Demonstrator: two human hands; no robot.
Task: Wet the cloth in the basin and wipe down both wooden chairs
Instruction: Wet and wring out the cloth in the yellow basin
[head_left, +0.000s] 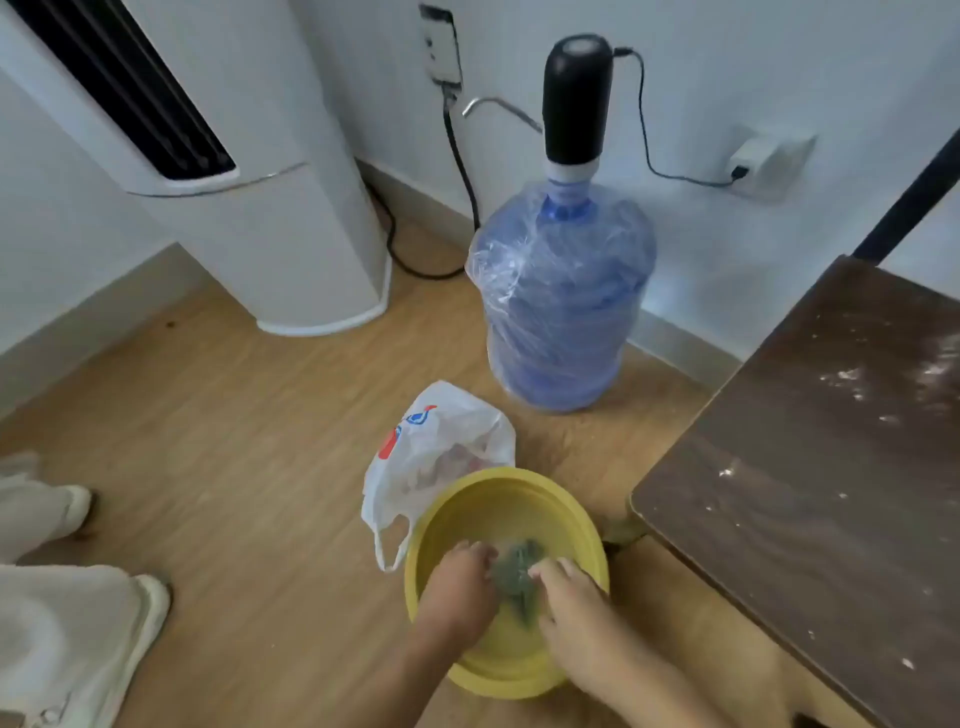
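Observation:
A yellow basin (566, 512) stands on the wooden floor at the bottom centre, with water in it. A grey-green cloth (516, 574) lies bunched in the water. My left hand (457, 582) and my right hand (571, 597) are both inside the basin, gripping the cloth from either side. A dark brown wooden chair (810, 467) stands to the right, its seat speckled with white dust. Only this one chair shows.
A white plastic bag (431, 457) lies against the basin's far left rim. Behind it stands a blue water jug (561, 306) with a black pump, corded to a wall socket. A white tower air conditioner (249, 197) fills the corner. Another person's white-clad legs (67, 597) are at left.

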